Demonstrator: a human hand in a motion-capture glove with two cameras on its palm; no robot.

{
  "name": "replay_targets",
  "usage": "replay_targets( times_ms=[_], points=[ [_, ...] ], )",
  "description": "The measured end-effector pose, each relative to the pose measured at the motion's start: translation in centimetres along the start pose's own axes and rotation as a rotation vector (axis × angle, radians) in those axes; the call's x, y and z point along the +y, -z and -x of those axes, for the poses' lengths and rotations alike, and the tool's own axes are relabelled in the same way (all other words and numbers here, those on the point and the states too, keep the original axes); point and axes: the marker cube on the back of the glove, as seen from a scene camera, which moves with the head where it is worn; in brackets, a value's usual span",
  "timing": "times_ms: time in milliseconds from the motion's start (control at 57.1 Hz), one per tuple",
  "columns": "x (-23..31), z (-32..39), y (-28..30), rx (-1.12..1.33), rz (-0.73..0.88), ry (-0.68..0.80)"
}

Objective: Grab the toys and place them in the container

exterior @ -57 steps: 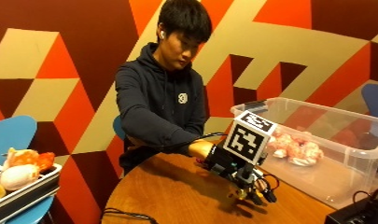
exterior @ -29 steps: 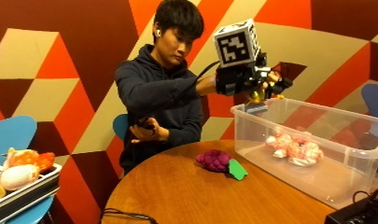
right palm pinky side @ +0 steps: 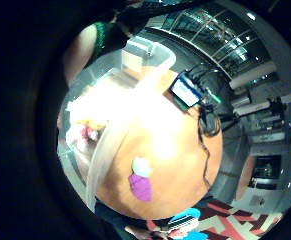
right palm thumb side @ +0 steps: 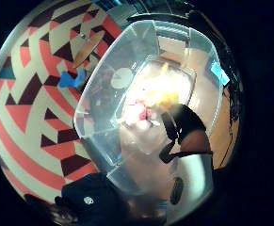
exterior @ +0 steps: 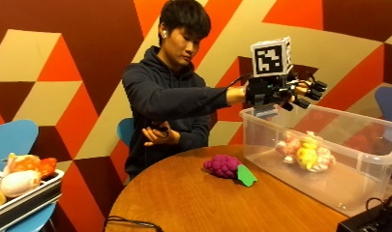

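My gloved right hand (exterior: 297, 91) is raised above the clear container (exterior: 350, 186), fingers spread and holding nothing. Pink and yellow toys (exterior: 305, 151) lie inside the container. A purple grape toy (exterior: 224, 166) with a green leaf rests on the desk (exterior: 183, 203), just beside the container.

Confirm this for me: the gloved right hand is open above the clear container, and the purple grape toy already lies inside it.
Not quite. The outside view shows the purple grape toy on the table, beside the clear container, not inside it. The gloved right hand is indeed open above the container.
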Motion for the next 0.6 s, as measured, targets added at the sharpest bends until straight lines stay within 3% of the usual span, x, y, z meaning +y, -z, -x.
replay_targets(
  times_ms=[210,333,595],
  points=[
    [3.2,-2.3,1.4,-0.122,0.089,-0.036],
    [6.5,-5.0,1.2,-0.135,0.167,-0.167],
    [13.8,-9.1,-5.0,-0.031,0.436,-0.354]
  ],
)
